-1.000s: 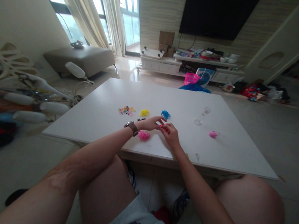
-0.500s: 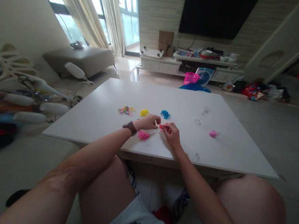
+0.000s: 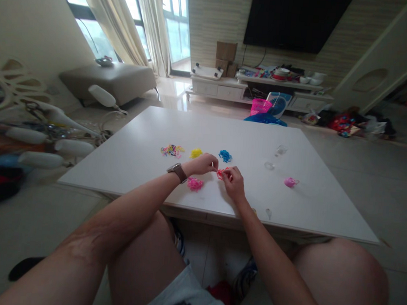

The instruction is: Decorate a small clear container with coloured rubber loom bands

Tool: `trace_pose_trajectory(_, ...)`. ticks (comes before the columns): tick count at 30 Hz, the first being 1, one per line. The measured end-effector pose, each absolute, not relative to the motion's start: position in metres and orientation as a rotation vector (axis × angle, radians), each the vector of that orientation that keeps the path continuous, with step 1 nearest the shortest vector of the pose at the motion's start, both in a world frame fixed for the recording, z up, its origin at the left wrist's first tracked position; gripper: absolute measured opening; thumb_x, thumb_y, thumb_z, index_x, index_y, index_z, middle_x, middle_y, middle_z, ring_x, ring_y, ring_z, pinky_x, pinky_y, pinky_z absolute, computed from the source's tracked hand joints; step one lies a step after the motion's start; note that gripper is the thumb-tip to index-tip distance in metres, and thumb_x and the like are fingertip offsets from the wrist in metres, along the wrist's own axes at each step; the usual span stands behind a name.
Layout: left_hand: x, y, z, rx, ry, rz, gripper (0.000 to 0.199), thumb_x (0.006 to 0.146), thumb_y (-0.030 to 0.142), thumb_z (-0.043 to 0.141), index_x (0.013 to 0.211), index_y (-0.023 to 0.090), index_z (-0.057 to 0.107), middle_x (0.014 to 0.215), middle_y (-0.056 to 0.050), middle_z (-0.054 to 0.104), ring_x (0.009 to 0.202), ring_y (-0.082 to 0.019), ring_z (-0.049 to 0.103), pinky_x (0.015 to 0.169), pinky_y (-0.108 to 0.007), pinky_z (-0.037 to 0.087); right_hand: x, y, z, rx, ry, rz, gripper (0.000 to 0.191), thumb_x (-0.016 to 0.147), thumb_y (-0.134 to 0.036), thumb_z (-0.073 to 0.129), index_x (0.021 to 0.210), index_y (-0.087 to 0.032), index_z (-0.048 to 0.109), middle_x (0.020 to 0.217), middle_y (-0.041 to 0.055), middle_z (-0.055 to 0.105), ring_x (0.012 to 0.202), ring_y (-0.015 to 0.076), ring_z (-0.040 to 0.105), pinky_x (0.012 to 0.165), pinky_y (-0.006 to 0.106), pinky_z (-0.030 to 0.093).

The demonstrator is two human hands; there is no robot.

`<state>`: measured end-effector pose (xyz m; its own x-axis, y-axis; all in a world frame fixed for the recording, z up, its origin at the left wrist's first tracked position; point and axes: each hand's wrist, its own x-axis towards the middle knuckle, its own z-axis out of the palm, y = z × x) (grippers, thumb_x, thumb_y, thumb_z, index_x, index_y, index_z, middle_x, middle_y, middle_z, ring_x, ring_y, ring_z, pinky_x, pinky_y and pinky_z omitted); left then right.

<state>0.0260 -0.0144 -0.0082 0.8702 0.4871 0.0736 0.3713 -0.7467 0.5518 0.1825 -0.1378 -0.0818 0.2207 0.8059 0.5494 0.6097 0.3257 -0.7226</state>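
Observation:
Both my hands meet over a small heap of red rubber bands (image 3: pixel 220 173) on the white table (image 3: pixel 312 197). My left hand (image 3: pixel 206 163), a watch on its wrist, is pinched at the heap's left edge; what lies between its fingertips is too small to make out. From the right, my right hand (image 3: pixel 234 181) closes thumb and fingers on red bands and covers part of the heap. Close by lie pink bands (image 3: pixel 195 184), yellow bands (image 3: pixel 196 153) partly behind my left hand, and blue bands (image 3: pixel 225 156). Mixed-colour bands (image 3: pixel 172 151) lie farther left.
Right of my hands are a pink container (image 3: pixel 289 182), a clear round piece (image 3: pixel 269 165), a clear container (image 3: pixel 280 150) and a small clear piece (image 3: pixel 268 213) near the front edge. A pink basket (image 3: pixel 260 106) stands beyond the table.
My left hand's thumb and fingers, apart before, have come together at the red heap's edge. My right hand stays almost where it was.

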Motion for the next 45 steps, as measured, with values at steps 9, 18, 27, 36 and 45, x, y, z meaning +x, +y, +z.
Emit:
trace_pose_trajectory(9,0.011,0.010,0.003,2.481,0.750,0.350,0.010,0.077,0.018,0.067,0.080,0.014,0.076,0.073,-0.005,0.071,0.069,-0.015,0.062,0.068,-0.025,0.045,0.182,-0.138,-0.080,-1.410,-1.263,0.102,0.010,0.092,-0.021,0.054,0.081,-0.021,0.055,0.084,0.0015,0.052,0.073,0.0162,0.051,0.063,0.029,0.042)
trace_pose_trajectory(18,0.024,-0.015,-0.007,2.451,0.527,0.291,0.010,0.081,0.022,0.068,0.083,0.014,0.074,0.077,-0.005,0.072,0.069,-0.013,0.062,0.066,-0.022,0.045,0.182,-0.139,-0.082,-1.361,-1.448,0.188,0.012,0.095,-0.025,0.053,0.086,-0.022,0.060,0.089,0.0028,0.055,0.073,0.0159,0.053,0.065,0.029,0.044)
trace_pose_trajectory(27,0.018,-0.011,-0.013,2.399,0.514,0.289,0.021,0.080,0.024,0.070,0.097,0.013,0.073,0.076,-0.005,0.071,0.071,-0.013,0.065,0.064,-0.022,0.048,0.183,-0.139,-0.082,-1.350,-1.462,0.228,0.013,0.095,-0.030,0.057,0.088,-0.021,0.063,0.089,0.0027,0.056,0.067,0.0137,0.052,0.062,0.028,0.043)
trace_pose_trajectory(36,0.021,-0.016,-0.005,2.425,0.506,0.276,0.014,0.081,0.017,0.064,0.087,0.013,0.075,0.077,-0.005,0.073,0.069,-0.012,0.064,0.065,-0.021,0.046,0.182,-0.139,-0.082,-1.350,-1.485,0.228,0.014,0.095,-0.031,0.058,0.088,-0.020,0.064,0.089,0.0024,0.056,0.066,0.0127,0.053,0.062,0.028,0.044)
trace_pose_trajectory(45,-0.015,0.014,0.003,2.298,0.613,-0.059,0.017,0.069,0.023,0.073,0.080,0.012,0.078,0.069,-0.004,0.073,0.063,-0.013,0.061,0.058,-0.021,0.042,0.182,-0.139,-0.081,-1.354,-1.469,0.245,0.012,0.093,-0.030,0.061,0.088,-0.020,0.063,0.089,0.0013,0.056,0.064,0.0116,0.052,0.061,0.026,0.045)
